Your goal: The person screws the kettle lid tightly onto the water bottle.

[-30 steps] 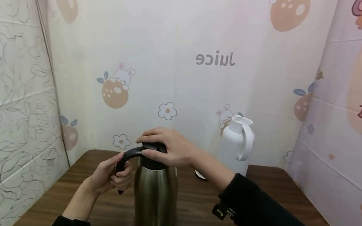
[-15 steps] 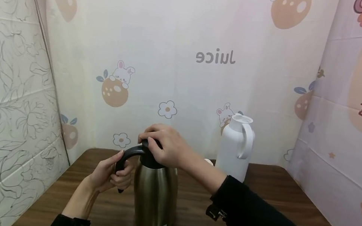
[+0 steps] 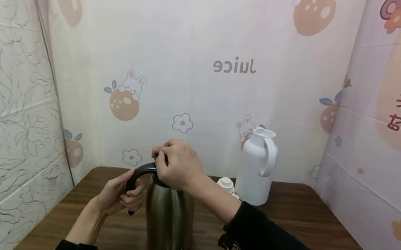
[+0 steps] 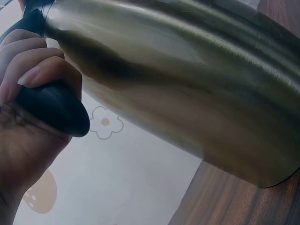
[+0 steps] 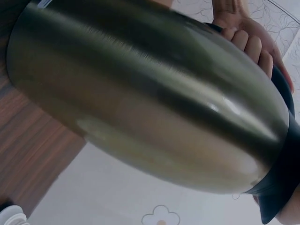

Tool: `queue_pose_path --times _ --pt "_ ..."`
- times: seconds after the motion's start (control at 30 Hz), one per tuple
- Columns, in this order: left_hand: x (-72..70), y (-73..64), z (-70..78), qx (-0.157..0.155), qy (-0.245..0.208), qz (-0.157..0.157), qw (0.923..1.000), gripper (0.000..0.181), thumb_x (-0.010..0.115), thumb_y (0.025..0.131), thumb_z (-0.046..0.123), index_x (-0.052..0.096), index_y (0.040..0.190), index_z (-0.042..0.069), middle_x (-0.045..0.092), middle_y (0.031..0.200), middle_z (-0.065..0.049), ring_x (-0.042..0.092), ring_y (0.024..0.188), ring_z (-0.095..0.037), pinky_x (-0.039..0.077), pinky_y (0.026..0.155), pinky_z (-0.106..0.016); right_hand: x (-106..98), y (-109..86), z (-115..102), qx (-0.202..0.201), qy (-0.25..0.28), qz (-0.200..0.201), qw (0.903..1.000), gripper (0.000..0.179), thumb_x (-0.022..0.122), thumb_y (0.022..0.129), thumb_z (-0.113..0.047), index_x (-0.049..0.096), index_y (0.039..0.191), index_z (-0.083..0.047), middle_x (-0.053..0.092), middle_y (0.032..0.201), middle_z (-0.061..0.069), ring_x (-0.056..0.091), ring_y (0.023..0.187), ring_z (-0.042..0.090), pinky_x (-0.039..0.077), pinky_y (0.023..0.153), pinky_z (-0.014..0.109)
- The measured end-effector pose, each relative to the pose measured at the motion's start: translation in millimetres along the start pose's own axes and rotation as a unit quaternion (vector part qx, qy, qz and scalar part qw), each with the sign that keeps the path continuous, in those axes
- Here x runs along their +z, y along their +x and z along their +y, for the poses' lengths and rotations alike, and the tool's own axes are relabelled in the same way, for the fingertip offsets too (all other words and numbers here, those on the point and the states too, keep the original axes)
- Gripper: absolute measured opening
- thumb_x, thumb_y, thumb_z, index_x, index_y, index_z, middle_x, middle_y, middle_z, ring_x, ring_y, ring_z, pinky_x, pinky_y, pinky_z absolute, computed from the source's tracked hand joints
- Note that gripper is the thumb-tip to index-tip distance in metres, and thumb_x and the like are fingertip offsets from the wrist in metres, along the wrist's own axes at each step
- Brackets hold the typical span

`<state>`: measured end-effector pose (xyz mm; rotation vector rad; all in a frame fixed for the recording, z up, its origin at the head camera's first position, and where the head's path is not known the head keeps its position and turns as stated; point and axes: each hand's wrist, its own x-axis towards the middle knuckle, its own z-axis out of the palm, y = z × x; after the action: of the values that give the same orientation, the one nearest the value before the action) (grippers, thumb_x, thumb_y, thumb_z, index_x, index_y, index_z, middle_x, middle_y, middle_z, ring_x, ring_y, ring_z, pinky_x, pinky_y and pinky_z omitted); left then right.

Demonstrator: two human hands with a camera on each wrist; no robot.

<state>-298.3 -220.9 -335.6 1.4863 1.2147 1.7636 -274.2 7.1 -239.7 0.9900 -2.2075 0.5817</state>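
Observation:
A brushed-metal vacuum jug [image 3: 168, 225] with a black top and handle stands upright on the table. My left hand [image 3: 120, 194] grips its curved black handle [image 3: 142, 169], fingers wrapped around, as the left wrist view also shows at the handle's lower end [image 4: 56, 110]. On top of the jug my right hand [image 3: 178, 164] holds the black lid [image 3: 162, 160], fingers and thumb curled over it, covering most of it. In the right wrist view the black collar [image 5: 281, 176] shows below the lid; only a bit of my right hand appears at the corner.
A white jug [image 3: 254, 173] with a side handle stands at the back right, its top uncovered. Beside it lies a white stopper-like piece [image 3: 226, 183], partly behind my right forearm. Patterned cloth walls border the brown wooden table [image 3: 284, 235].
My right hand has turned on the lid, its thumb now bent and the forearm shifted left. The white piece behind the forearm has come into view. My left hand keeps its grip.

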Motion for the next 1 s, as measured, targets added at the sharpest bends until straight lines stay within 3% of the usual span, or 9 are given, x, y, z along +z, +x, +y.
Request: queue_pose_path --times 0.23,0.33,0.4,0.5,0.6,0.77,1.0 --pt "-1.2 -2.8 0.4 0.002 0.0 -0.003 1.0 0.054 0.003 0.115 0.04 0.027 0.081 0.005 0.025 0.063 0.003 0.02 0.047 -0.015 0.015 0.047 -0.038 6 1.2 -13 0.034 -0.047 0.032 0.9978 0.032 0.05 0.096 -0.019 0.073 0.075 -0.024 0.069 0.087 -0.005 0.061 0.084 0.015 0.046 0.057 0.025" --pt "-1.6 -3.3 0.2 0.004 0.0 -0.003 1.0 0.054 0.004 0.115 0.039 0.027 0.081 0.005 0.025 0.063 0.003 0.02 0.047 -0.015 0.016 0.047 -0.037 6 0.9 -14 0.039 -0.055 0.029 0.9973 0.031 0.05 0.096 -0.019 0.076 0.079 -0.023 0.069 0.089 -0.004 0.059 0.082 0.017 0.045 0.057 0.025" --pt "-1.6 -3.0 -0.3 0.003 0.003 -0.003 1.0 0.053 0.003 0.115 0.039 0.027 0.081 0.005 0.025 0.063 0.003 0.02 0.047 -0.015 0.017 0.047 -0.036 5 -0.6 -12 0.036 -0.056 0.016 0.9977 0.032 0.05 0.098 -0.021 0.081 0.093 -0.022 0.071 0.098 -0.003 0.061 0.088 0.017 0.048 0.062 0.027" --pt "-1.5 -1.2 -1.2 0.005 0.006 -0.005 1.0 0.053 0.002 0.115 0.038 0.027 0.081 0.005 0.025 0.063 0.003 0.021 0.047 -0.015 0.017 0.047 -0.036 -1 -3.1 -6 0.016 -0.046 -0.016 0.9987 0.034 0.05 0.102 -0.03 0.081 0.111 -0.02 0.073 0.111 0.0 0.065 0.1 0.019 0.053 0.072 0.031" --pt "-1.5 0.4 -2.5 0.004 0.003 -0.009 0.9999 0.053 0.003 0.115 0.038 0.027 0.082 0.005 0.025 0.063 0.003 0.021 0.047 -0.015 0.016 0.047 -0.037 -10 -2.7 3 -0.022 -0.013 -0.062 0.9977 0.04 0.05 0.105 -0.041 0.078 0.12 -0.018 0.072 0.122 0.002 0.066 0.113 0.02 0.055 0.084 0.034" --pt "-1.1 2.7 -4.1 0.004 -0.002 -0.017 0.9999 0.053 0.004 0.115 0.04 0.027 0.082 0.006 0.026 0.064 0.003 0.021 0.048 -0.015 0.017 0.048 -0.035 -22 5.1 21 -0.088 0.055 -0.135 0.9853 0.046 0.049 0.108 -0.048 0.075 0.128 -0.016 0.071 0.127 0.0 0.063 0.121 0.015 0.05 0.102 0.033" --pt "-1.1 0.8 -3.1 0.008 -0.001 -0.012 0.9999 0.054 0.003 0.115 0.04 0.027 0.081 0.006 0.026 0.063 0.003 0.021 0.047 -0.015 0.018 0.047 -0.035 -17 18.6 31 -0.141 0.073 -0.131 0.9786 0.037 0.049 0.106 -0.045 0.075 0.109 -0.019 0.065 0.101 -0.007 0.058 0.091 0.008 0.049 0.078 0.026"
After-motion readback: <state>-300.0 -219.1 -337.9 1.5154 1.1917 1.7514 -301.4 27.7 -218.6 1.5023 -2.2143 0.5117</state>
